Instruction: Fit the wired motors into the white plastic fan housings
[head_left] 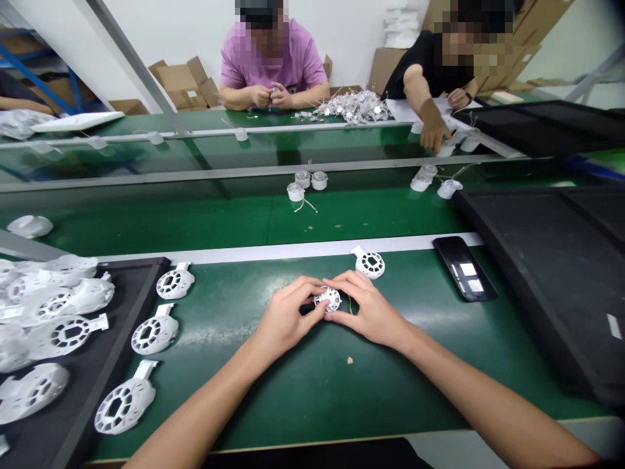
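Near the middle of the frame, the left hand (289,312) and right hand (367,312) pinch a small white round part (333,299) between them, thumbs and fingertips closed on its edges above the green table (312,391). Just above the right hand lies a white slotted housing (362,266). Toward the left, three similar housings (168,332) line up beside a black tray (116,352) heaped with more.
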The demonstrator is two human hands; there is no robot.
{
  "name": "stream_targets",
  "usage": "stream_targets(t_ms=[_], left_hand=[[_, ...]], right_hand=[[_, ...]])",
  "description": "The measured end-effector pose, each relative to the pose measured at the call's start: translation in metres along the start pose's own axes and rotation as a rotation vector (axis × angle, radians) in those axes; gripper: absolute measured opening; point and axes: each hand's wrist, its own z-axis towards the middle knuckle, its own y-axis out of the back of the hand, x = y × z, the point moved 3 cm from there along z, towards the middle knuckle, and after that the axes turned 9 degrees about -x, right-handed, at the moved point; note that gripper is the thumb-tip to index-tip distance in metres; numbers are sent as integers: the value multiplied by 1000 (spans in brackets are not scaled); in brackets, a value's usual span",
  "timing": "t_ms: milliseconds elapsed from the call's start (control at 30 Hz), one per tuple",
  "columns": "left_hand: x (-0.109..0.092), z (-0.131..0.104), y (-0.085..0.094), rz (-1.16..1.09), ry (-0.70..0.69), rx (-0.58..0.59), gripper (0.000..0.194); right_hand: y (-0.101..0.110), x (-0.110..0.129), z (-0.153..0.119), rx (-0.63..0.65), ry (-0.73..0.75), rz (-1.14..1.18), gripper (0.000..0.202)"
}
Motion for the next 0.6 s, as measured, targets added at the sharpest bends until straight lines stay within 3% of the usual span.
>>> stream_targets(t_ms=[333,467,600], left_hand=[[-6,-5,-10,135,47,-104,6],[-15,-4,-8,273,-19,-8,9],[-17,-2,-5,176,-23,79,21]], right_hand=[[2,-2,2,-30,-11,-31,46],[1,-7,3,13,32,-53,51],[8,-5,3,20,67,-94,62]])
